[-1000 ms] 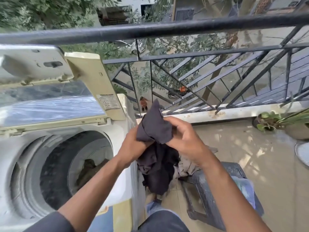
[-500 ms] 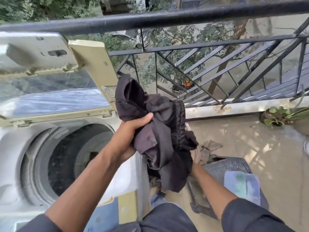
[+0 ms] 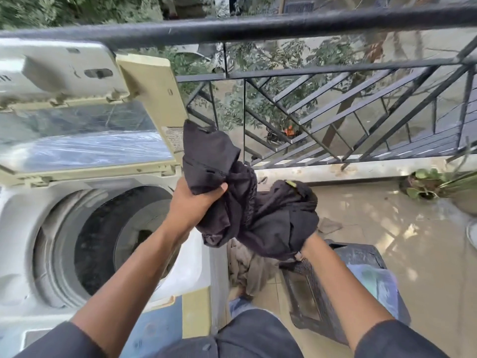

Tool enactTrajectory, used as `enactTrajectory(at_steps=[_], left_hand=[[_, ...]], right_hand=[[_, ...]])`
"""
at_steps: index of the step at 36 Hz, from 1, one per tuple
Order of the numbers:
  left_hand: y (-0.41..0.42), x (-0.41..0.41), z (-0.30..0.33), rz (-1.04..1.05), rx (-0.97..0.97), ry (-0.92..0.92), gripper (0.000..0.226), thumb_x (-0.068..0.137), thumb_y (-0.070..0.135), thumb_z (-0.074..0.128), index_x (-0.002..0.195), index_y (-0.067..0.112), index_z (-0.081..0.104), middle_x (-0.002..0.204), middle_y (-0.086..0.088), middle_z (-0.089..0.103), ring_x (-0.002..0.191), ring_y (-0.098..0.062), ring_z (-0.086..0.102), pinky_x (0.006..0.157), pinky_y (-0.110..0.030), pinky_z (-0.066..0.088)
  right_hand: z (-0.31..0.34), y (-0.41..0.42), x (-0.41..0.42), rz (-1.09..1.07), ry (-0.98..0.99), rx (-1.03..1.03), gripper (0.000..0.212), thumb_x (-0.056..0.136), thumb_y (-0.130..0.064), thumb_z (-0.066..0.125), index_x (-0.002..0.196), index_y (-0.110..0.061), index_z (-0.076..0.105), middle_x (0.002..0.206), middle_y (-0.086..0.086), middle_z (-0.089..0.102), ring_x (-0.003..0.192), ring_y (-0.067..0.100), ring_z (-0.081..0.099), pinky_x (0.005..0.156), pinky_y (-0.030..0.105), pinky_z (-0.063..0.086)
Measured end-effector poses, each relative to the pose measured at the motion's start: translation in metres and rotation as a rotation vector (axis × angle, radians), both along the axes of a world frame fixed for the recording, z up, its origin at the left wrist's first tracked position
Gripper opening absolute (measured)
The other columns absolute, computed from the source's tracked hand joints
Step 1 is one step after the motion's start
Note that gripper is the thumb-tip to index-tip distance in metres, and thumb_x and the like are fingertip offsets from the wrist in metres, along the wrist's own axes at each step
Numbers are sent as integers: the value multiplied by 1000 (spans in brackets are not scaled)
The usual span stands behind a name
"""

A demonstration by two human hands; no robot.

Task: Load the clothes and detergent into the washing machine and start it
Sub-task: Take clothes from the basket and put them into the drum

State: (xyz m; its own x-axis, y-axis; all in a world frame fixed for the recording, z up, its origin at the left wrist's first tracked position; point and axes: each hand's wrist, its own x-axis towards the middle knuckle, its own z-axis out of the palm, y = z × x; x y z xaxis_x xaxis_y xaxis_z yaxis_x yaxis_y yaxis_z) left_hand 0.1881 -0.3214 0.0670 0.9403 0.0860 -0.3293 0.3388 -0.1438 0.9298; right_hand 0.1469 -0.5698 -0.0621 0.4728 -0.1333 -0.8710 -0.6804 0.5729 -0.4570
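Holding a dark garment bunched in both hands beside the open washing machine.

My left hand clenches one end at the drum's rim; my right hand grips the other end above the basket. I judge it's gathered so it drops cleanly into the drum.

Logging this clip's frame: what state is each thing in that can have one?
Washer lid: up, open.
Drum: open; something dark lies low inside, mostly hidden.
Dark garment: bunched, held in the air right of the washer.
Left hand: grips the garment's upper end.
Right hand: grips its lower end.
Beige cloth: crumpled below the garment.
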Motion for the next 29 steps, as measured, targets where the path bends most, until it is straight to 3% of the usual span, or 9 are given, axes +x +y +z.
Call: enactTrajectory(at_steps=[2, 4, 7, 9, 13, 17, 21, 25, 29], left_hand=[[-1, -2, -5, 28, 118, -11, 30, 82, 23, 90, 103, 35, 72, 91, 24, 78, 90, 2, 73, 87, -31, 58], [-2, -3, -8, 20, 210, -12, 39, 76, 39, 87, 111, 34, 71, 102, 19, 77, 98, -5, 72, 91, -36, 58], [-4, -7, -10, -71, 268, -14, 56, 71, 53, 85, 121, 36, 68, 116, 14, 76, 109, -12, 72, 98, -45, 59], [-6, -8, -10, -178, 192, -27, 65, 76, 50, 89, 133, 35, 63, 125, 15, 74, 116, -8, 70, 103, -46, 57], [-10, -12, -3, -449, -37, -26, 89, 80, 30, 90, 154, 21, 40, 145, 4, 63, 135, -14, 61, 109, -37, 53], [-16, -23, 10, -476, -142, 16, 56, 80, 15, 87, 132, 16, 66, 119, 6, 78, 115, -14, 72, 87, -25, 61], [-13, -24, 6, -161, -264, 33, 59, 74, 15, 93, 129, 12, 72, 123, -3, 78, 118, -21, 73, 105, -42, 57], [-3, -17, 8, -24, -462, 98, 46, 76, 12, 79, 121, 4, 74, 116, -9, 79, 107, -22, 75, 97, -35, 59], [10, -17, 25, -64, -633, 222, 32, 77, 20, 71, 106, 7, 78, 104, -7, 78, 100, -21, 72, 95, -33, 57]], right_hand=[[25, 0, -1, -29, -35, 3, 30, 113, -27, 39, 120, -9, 63, 113, 13, 67, 113, 43, 61, 75, 37, 57], [47, -2, -1, -54, -37, 18, 32, 113, -26, 36, 106, -12, 64, 108, 9, 66, 103, 39, 61, 82, 38, 49], [82, 5, 0, -76, -154, 24, 34, 113, -22, 35, 121, -7, 64, 110, 7, 70, 85, 30, 63, 79, 37, 52], [108, 16, 2, -48, -326, -66, 26, 109, -10, 43, 117, -15, 67, 98, 4, 79, 85, 25, 73, 71, 34, 61], [151, 38, 5, 256, -626, -187, 43, 89, 11, 58, 124, -13, 64, 114, 18, 75, 102, 30, 71, 93, 46, 57], [181, 51, 0, 546, -796, -170, 54, 86, 2, 61, 137, -15, 59, 122, 18, 73, 112, 29, 69, 99, 44, 53], [196, 52, 0, 712, -882, -178, 52, 99, 4, 56, 147, -14, 52, 126, 9, 73, 118, 24, 69, 102, 37, 55], [190, 34, 8, 485, -869, -582, 33, 97, -2, 59, 123, -20, 69, 109, 4, 79, 96, 23, 76, 80, 42, 62], [157, 12, 8, 525, -640, -924, 49, 84, -5, 59, 116, -42, 62, 108, -7, 73, 88, 12, 71, 83, 36, 59]])
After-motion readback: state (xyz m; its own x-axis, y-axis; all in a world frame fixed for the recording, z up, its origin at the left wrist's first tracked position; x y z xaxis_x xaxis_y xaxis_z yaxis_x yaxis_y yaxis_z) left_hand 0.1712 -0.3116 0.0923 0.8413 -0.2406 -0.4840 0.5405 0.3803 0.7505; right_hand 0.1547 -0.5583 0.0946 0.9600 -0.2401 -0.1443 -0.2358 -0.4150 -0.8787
